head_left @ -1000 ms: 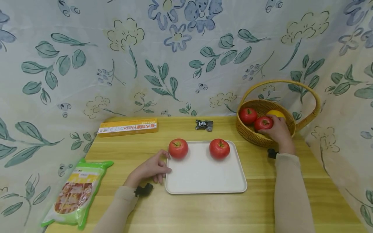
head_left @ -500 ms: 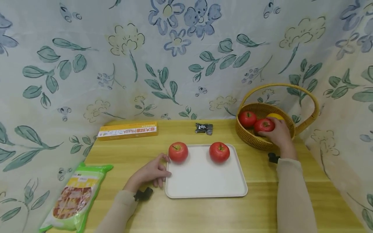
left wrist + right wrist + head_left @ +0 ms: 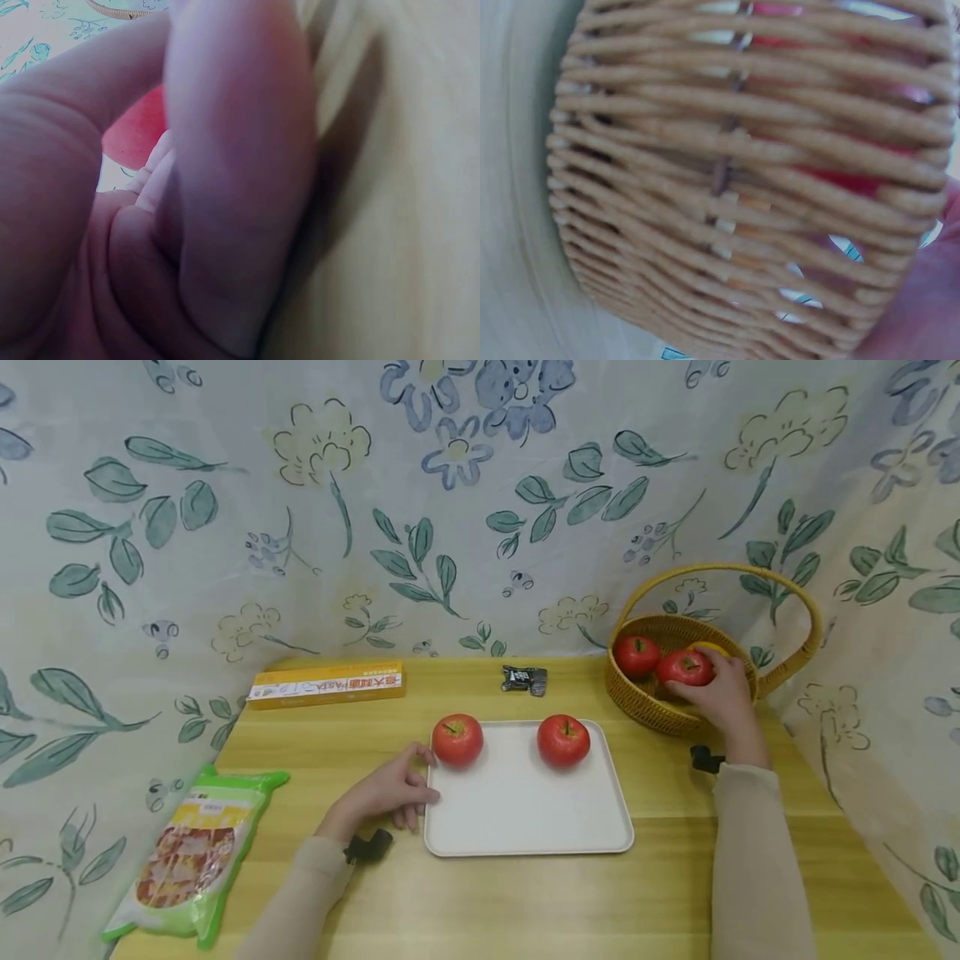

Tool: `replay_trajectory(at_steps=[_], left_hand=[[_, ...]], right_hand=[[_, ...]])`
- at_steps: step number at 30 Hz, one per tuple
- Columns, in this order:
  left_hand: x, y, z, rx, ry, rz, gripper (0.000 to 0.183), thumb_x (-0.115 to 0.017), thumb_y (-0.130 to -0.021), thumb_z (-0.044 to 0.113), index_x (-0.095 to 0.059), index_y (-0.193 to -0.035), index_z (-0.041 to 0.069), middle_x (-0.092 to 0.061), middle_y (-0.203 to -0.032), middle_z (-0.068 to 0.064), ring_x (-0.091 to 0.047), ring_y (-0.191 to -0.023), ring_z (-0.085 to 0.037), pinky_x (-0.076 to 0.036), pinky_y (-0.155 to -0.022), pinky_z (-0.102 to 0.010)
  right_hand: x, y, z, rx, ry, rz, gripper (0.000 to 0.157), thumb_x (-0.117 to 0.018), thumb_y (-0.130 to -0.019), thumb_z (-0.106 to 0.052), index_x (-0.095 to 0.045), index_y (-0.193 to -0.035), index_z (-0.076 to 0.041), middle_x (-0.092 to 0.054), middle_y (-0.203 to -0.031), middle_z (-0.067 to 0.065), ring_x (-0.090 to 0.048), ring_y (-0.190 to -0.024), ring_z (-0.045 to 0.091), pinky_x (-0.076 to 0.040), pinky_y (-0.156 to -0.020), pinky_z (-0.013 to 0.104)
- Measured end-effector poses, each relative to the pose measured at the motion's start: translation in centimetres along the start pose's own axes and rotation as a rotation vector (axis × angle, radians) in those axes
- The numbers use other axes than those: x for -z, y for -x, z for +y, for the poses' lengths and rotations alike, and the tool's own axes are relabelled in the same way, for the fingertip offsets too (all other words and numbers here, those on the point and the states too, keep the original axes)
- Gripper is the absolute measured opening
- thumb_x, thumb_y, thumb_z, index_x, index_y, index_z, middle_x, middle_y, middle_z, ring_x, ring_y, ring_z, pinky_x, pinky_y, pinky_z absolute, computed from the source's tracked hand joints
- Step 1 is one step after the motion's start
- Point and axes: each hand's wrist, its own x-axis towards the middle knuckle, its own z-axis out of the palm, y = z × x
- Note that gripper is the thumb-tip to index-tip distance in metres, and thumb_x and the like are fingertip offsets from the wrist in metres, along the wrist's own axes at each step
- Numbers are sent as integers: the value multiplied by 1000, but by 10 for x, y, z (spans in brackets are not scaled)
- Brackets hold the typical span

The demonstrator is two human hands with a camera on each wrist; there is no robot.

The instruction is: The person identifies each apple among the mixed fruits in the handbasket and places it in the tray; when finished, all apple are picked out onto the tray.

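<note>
My right hand [image 3: 723, 693] reaches into the wicker basket [image 3: 652, 714] and grips a red apple [image 3: 686, 667]. Beside it in the basket sits another red apple [image 3: 637, 657]; a yellow fruit [image 3: 708, 647] lies behind, mostly covered. In the right wrist view the basket wall [image 3: 742, 157] fills most of the picture and red shows through the weave. My left hand [image 3: 390, 789] holds the left edge of the white tray [image 3: 525, 818], thumb over the rim. On the tray's back part stand two red apples, one at the left corner [image 3: 457, 741] and one toward the right [image 3: 563, 741].
An orange pasta box [image 3: 326, 685] lies at the back left, and a small black packet [image 3: 523, 679] behind the tray. The green and clear food bag [image 3: 187, 860] lies at the left edge. The basket's handle [image 3: 810, 643] arches over it, close to the floral curtain [image 3: 450, 527].
My right hand has shifted slightly right with the apple inside the basket, which now covers more of the yellow fruit. The left hand stays at the tray's edge.
</note>
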Motion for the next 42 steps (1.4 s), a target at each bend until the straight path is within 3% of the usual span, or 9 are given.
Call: replay_trajectory(at_steps=[18, 28, 32, 37, 42], left_hand=[[2, -4, 3, -19, 0, -3, 60, -81, -95, 26, -40, -138, 15, -70, -74, -6, -67, -49, -18, -54, -46, -27], [3, -2, 0, -24, 3, -3, 61, -81, -95, 27, -40, -138, 14, -70, -74, -7, -67, -50, -18, -54, -45, -27], [3, -2, -1, -21, 3, -6, 61, -81, -95, 27, -40, -138, 14, -70, -74, -7, -67, -50, -18, -54, -45, -27], [3, -2, -1, -15, -1, -4, 61, -81, -95, 27, -40, -138, 15, -70, -74, -7, -67, -49, -18, -53, -45, -27], [2, -2, 0, -3, -4, -6, 61, -81, -94, 27, -40, -138, 16, -70, -75, -7, -67, -50, -18, -53, -45, -27]], right_hand=[[3, 20, -33, -37, -94, 6, 98, -76, -94, -53, -21, -170, -24, -14, -169, 31, -27, -149, 59, -36, -117, 78], [2, 44, -67, 27, -179, 40, 91, -79, -95, -41, -29, -165, -13, -30, -163, 24, -42, -140, 45, -48, -115, 64], [1, 51, -81, 56, -189, 28, 88, -80, -95, -40, -32, -164, -14, -35, -161, 21, -45, -134, 40, -53, -108, 46], [-4, 58, -98, 136, -223, 1, 83, -81, -95, -37, -37, -162, -16, -38, -157, 20, -45, -124, 27, -46, -95, 13], [-12, 68, -113, 229, -240, -31, 79, -82, -94, -31, -42, -161, -18, -41, -153, 20, -46, -124, 26, -43, -93, 9]])
